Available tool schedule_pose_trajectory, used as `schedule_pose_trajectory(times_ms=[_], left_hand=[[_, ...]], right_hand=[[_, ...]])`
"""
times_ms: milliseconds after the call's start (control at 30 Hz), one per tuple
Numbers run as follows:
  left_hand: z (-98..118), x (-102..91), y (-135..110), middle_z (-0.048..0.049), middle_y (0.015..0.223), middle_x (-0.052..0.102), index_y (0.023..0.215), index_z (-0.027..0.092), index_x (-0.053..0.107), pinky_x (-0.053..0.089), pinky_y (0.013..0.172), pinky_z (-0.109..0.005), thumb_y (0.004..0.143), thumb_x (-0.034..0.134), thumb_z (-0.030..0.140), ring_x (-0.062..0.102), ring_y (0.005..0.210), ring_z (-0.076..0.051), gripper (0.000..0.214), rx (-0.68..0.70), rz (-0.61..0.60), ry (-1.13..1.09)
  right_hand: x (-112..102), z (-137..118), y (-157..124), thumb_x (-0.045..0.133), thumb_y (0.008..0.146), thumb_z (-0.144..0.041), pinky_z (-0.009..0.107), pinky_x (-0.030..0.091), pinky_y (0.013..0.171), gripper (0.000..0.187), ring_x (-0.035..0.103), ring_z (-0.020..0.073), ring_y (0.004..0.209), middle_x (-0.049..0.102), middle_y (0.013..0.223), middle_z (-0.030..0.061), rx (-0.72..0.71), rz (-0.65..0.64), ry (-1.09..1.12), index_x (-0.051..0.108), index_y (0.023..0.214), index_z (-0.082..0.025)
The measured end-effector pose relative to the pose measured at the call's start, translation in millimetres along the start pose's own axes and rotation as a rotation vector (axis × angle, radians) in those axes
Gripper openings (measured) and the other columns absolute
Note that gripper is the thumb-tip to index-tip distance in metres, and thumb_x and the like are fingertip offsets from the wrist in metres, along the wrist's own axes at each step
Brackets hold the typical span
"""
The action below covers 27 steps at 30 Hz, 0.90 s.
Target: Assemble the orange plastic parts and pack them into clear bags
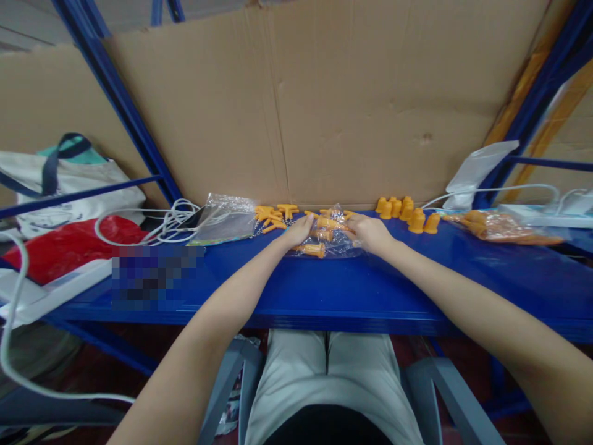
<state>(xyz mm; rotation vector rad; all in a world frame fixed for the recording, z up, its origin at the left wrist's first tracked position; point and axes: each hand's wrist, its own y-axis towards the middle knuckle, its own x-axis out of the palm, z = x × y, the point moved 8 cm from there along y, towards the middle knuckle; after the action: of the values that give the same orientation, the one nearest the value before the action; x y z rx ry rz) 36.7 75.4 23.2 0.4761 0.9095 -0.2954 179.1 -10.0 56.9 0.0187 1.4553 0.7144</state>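
A small clear plastic bag (pixel 330 244) with a few orange plastic parts inside lies on the blue shelf (pixel 324 296), between both hands. My left hand (pixel 299 230) pinches the bag's left edge with closed fingers. My right hand (pixel 370 233) grips its right side, fingers curled on the plastic. Loose orange T-shaped pieces (pixel 273 216) lie just left of the bag. A cluster of orange cone-shaped caps (pixel 407 213) stands to the right.
Another clear bag (pixel 225 219) and coiled white cable (pixel 171 222) lie at left, beside a red cloth (pixel 69 244) and a tote bag (pixel 65 179). A filled bag of orange parts (pixel 500 225) and a white pouch (pixel 477 170) sit at right. Cardboard (pixel 347 99) backs the shelf.
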Motion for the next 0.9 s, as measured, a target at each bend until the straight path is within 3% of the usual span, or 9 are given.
schedule_pose_trajectory(times_ms=[200,400,567,700,900], left_hand=[[3.1,2.3,-0.8,-0.0121,0.144,0.051,0.131,0.01,0.054,0.031,0.113,-0.034,0.1,0.011,0.04,0.045,0.135,-0.022,0.061,0.012,-0.016,-0.02],[14.6,-0.4,-3.8,-0.0083,0.143,0.054,0.131,0.013,0.056,0.031,0.114,-0.033,0.099,0.018,0.039,0.046,0.133,-0.022,0.056,0.051,-0.028,-0.049],[19.2,-0.2,-4.1,-0.0024,0.144,0.053,0.134,0.019,0.055,0.029,0.115,-0.036,0.099,0.018,0.04,0.044,0.136,-0.023,0.055,0.059,-0.057,-0.082],[17.2,-1.4,-4.2,-0.0046,0.144,0.053,0.134,0.016,0.055,0.027,0.117,-0.036,0.099,0.019,0.042,0.04,0.139,-0.024,0.057,0.031,-0.05,-0.049],[9.8,-3.5,-4.1,-0.0083,0.145,0.05,0.135,0.014,0.052,0.028,0.116,-0.036,0.099,0.015,0.042,0.041,0.138,-0.024,0.059,-0.005,-0.014,-0.035]], right_hand=[[-4.6,-12.7,2.8,0.04,0.091,-0.009,0.032,0.042,0.069,0.03,0.06,0.0257,0.091,0.068,0.091,0.0179,-0.055,-0.038,-0.182,0.07,0.094,-0.01],[-7.7,-12.3,4.5,0.04,0.089,-0.005,0.033,0.044,0.069,0.032,0.061,0.0273,0.09,0.069,0.089,0.02,-0.021,-0.052,-0.194,0.071,0.095,-0.007],[-0.5,-2.3,4.2,0.043,0.091,-0.012,0.032,0.047,0.072,0.028,0.064,0.0264,0.094,0.07,0.098,0.0186,0.049,-0.105,-0.151,0.072,0.094,-0.01],[15.8,6.0,3.1,0.05,0.091,-0.02,0.031,0.05,0.073,0.023,0.067,0.0253,0.094,0.072,0.099,0.014,0.093,-0.179,-0.074,0.072,0.093,-0.015],[22.0,10.0,7.2,0.051,0.088,-0.018,0.038,0.049,0.091,0.028,0.063,0.0269,0.108,0.068,0.115,0.0167,0.042,-0.008,0.178,0.07,0.107,-0.014]])
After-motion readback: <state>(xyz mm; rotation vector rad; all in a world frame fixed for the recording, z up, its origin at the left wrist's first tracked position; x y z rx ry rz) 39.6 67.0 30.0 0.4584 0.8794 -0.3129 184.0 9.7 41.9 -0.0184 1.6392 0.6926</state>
